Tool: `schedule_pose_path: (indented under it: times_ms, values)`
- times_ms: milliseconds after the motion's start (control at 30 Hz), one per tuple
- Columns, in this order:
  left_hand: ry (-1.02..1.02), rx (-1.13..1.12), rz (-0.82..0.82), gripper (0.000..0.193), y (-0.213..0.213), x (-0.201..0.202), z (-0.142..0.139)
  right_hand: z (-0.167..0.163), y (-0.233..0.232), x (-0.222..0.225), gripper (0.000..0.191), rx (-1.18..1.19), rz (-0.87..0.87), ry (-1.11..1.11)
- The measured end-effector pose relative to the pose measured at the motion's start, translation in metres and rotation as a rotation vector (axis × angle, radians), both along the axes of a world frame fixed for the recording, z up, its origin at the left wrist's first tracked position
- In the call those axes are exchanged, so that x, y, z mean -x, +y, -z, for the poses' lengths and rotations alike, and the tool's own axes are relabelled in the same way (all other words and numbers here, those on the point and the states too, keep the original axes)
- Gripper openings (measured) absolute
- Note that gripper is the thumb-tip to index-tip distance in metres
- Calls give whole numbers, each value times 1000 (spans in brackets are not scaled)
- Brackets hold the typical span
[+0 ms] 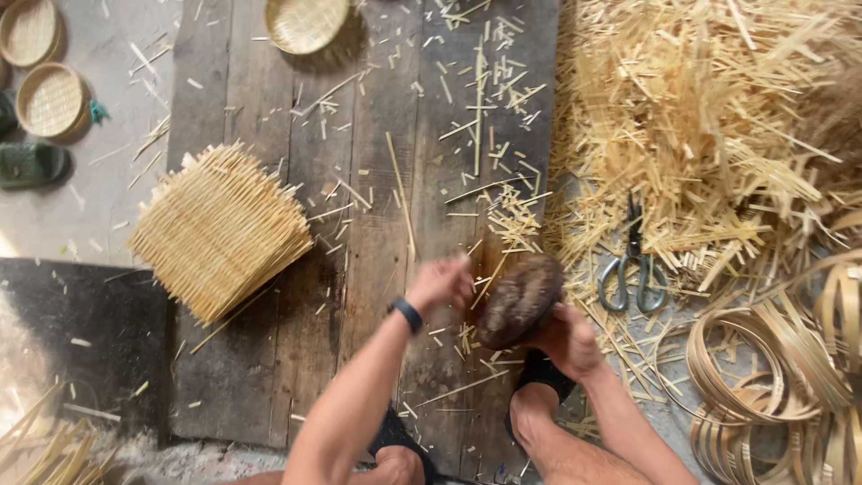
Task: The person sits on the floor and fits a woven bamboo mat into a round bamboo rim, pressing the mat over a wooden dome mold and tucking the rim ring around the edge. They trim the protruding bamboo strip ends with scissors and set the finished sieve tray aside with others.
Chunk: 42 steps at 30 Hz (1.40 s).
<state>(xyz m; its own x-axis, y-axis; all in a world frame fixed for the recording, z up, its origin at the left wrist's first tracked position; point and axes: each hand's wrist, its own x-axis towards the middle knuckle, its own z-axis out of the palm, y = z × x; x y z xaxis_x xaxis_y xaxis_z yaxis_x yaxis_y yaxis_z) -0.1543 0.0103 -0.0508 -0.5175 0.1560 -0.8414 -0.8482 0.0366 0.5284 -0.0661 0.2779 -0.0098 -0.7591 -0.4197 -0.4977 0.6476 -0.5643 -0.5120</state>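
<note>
Presently, the dark rounded block point(521, 301) sits between both hands. Right hand point(567, 339) grips its lower edge. Left hand point(440, 283), blurred, loosely curled just beside the block; whether it holds anything, cannot tell.

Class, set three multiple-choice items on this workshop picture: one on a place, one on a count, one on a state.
1. Where do the scissors lie?
A. on the stack of woven mats
B. right of the boards, by the heap of bamboo strips
C. inside a basket

2. How many round woven baskets show along the top and upper left?
A. one
B. three
C. six

3. What is the right hand doing?
A. holding a dark rounded object
B. resting empty on the floor
C. gripping the scissors

Answers: 1 B, the scissors lie beside the heap; 2 B, two baskets at the left edge and one at top; 3 A, its fingers grip the dark object.
</note>
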Motion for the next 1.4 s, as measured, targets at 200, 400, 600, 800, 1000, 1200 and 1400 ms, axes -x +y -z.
schedule_pose_path:
  times_ms: [200, 400, 600, 800, 1000, 1200, 1400]
  values:
    - [438, 155, -329, 43, -3, -74, 25, 9, -36, 5, 79, -192, -22, -162]
    - [1059, 1060, 326, 56, -134, -38, -30, 41, -55, -5, 42, -622, 14, 14]
    - [-31, 1769, 1085, 122, -240, 0, -67, 47, -48, -30, 28, -679, 0, -61]
    - [-146, 1602, 1102, 110, -261, 26, -61, 60, -39, -46, 22, -647, 42, -91]
    - [-163, 1534, 1087, 99, -255, 25, -63, 69, -37, -49, 20, -627, 35, -92]
    - [-101, 1505, 1062, 88, -246, 19, -62, 68, -38, -50, 20, -662, 13, -54]
    - [-127, 1520, 1055, 77, -247, 19, -62, 64, -35, -51, 19, -656, -20, -30]
